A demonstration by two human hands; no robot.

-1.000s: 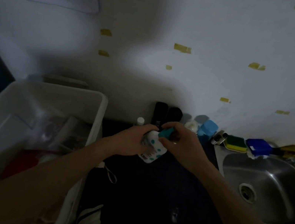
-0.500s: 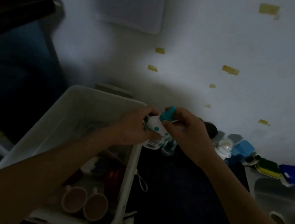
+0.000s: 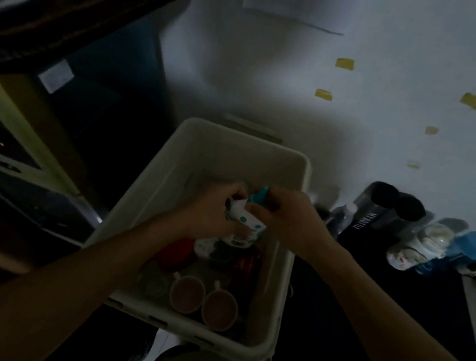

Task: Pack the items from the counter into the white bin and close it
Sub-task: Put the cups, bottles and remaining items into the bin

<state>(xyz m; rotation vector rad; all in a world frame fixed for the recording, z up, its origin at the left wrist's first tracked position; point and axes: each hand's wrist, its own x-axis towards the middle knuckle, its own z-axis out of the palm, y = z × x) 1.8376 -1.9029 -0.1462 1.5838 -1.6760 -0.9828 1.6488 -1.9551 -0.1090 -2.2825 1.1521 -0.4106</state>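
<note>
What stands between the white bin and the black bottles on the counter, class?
In the head view, a small clear bottle with a white cap stands on the dark counter between the white bin and the black bottles.

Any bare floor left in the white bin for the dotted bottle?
Far end of the white bin, below its back wall, looks bare, though dim. Middle and near end are crowded: red item, two cups.

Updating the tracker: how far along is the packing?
Done: two cups lie in the white bin. In hand: left hand and right hand hold a dotted bottle over it. Left: black bottles, a jar and a blue container stand on the counter; the bin is open.
</note>
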